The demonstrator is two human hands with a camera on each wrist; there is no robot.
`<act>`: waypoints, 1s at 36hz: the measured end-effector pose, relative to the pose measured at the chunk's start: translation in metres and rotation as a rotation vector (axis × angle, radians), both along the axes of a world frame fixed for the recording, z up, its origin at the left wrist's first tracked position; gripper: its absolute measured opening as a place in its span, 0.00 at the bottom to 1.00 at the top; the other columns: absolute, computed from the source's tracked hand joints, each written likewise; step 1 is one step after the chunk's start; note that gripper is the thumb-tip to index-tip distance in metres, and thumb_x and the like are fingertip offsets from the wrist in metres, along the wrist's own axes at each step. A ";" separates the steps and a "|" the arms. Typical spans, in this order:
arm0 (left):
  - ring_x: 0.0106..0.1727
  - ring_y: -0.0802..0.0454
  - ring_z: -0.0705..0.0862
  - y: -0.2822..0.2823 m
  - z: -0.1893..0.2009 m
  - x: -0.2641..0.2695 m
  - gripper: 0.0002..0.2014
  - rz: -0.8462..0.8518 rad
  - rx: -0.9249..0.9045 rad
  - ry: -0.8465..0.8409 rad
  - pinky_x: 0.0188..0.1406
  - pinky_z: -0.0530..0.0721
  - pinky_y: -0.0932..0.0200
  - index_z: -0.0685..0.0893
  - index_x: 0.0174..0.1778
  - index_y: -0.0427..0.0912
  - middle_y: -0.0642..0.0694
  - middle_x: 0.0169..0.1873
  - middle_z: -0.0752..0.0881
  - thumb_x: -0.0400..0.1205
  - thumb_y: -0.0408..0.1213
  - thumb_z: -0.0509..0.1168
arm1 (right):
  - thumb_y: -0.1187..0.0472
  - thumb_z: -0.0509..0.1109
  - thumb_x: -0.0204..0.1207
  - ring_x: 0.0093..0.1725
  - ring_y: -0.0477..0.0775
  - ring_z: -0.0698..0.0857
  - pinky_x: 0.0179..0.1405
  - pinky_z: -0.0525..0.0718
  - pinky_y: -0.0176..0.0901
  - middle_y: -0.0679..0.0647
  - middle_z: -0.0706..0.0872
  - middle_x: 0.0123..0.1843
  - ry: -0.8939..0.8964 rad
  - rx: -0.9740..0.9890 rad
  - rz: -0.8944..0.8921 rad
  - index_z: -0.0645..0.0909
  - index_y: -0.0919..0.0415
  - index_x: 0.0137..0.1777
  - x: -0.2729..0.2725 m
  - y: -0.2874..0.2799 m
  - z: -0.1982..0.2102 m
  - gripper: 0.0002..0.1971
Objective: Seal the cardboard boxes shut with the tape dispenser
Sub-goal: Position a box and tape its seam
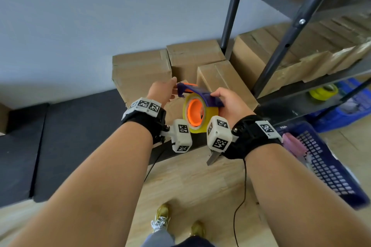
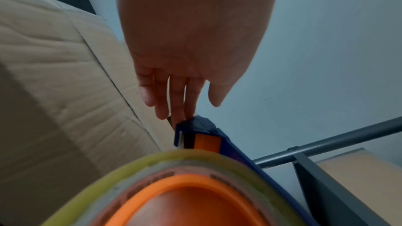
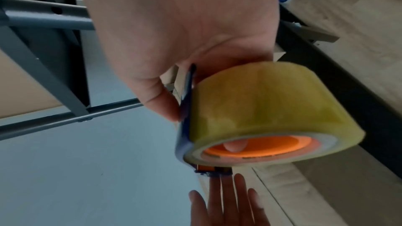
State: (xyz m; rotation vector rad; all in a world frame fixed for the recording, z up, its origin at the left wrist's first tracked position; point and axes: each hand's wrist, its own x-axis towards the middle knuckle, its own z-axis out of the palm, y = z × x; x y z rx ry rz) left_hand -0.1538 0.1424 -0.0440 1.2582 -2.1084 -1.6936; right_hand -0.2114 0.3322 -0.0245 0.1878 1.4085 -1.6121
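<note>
Yellowish tape roll (image 1: 197, 115) on an orange core is seen mounted in a blue tape dispenser (image 1: 200, 96), which is held in the air in front of the person, above the wooden floor (image 1: 190, 182). The dispenser is gripped by the right hand (image 1: 230, 104): the thumb is pressed along the blue frame, and one fingertip is visible inside the orange core in the right wrist view, so the grip is closed on the dispenser. The left hand (image 1: 162, 91) is held with straight, relaxed fingers (image 2: 180, 99), whose tips touch the blue front end of the dispenser; this grip is wide and encloses nothing. Three closed cardboard boxes (image 1: 140, 72) are stacked against the pale wall (image 1: 100, 16), just beyond the hands. A dark metal shelf rack (image 1: 289, 42) carrying more cardboard is shown at the right, with a blue plastic basket (image 1: 331, 166) on the floor beside it.
</note>
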 end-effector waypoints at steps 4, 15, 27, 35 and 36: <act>0.43 0.48 0.86 0.005 -0.002 0.006 0.18 -0.050 -0.064 -0.031 0.54 0.85 0.50 0.86 0.42 0.43 0.41 0.43 0.91 0.83 0.55 0.62 | 0.57 0.62 0.78 0.38 0.60 0.87 0.41 0.89 0.47 0.63 0.85 0.45 -0.039 -0.029 0.049 0.76 0.67 0.74 0.006 0.005 -0.002 0.26; 0.38 0.51 0.83 0.005 0.003 0.017 0.14 -0.129 -0.144 -0.013 0.54 0.85 0.50 0.88 0.37 0.52 0.39 0.43 0.91 0.79 0.55 0.65 | 0.45 0.72 0.80 0.55 0.60 0.88 0.63 0.84 0.57 0.61 0.87 0.59 -0.170 -0.047 0.076 0.81 0.62 0.74 0.021 0.000 -0.006 0.27; 0.30 0.52 0.84 -0.002 -0.007 0.020 0.14 0.057 0.199 0.001 0.23 0.81 0.65 0.85 0.58 0.35 0.43 0.35 0.88 0.84 0.41 0.63 | 0.50 0.73 0.80 0.28 0.52 0.83 0.35 0.81 0.44 0.56 0.86 0.33 0.039 -0.031 0.000 0.87 0.61 0.50 0.024 -0.005 -0.013 0.13; 0.23 0.52 0.77 -0.006 -0.010 0.028 0.07 0.115 0.129 -0.095 0.16 0.73 0.68 0.81 0.42 0.38 0.44 0.28 0.85 0.83 0.36 0.62 | 0.48 0.77 0.76 0.28 0.53 0.85 0.29 0.83 0.42 0.59 0.88 0.35 0.350 0.124 0.121 0.88 0.64 0.50 0.025 -0.003 -0.009 0.17; 0.23 0.53 0.76 -0.007 -0.010 0.028 0.09 0.108 0.091 -0.111 0.16 0.73 0.67 0.79 0.38 0.40 0.44 0.32 0.83 0.83 0.37 0.63 | 0.48 0.77 0.76 0.29 0.53 0.85 0.28 0.83 0.41 0.58 0.88 0.35 0.368 0.126 0.122 0.88 0.64 0.50 0.025 -0.002 -0.009 0.17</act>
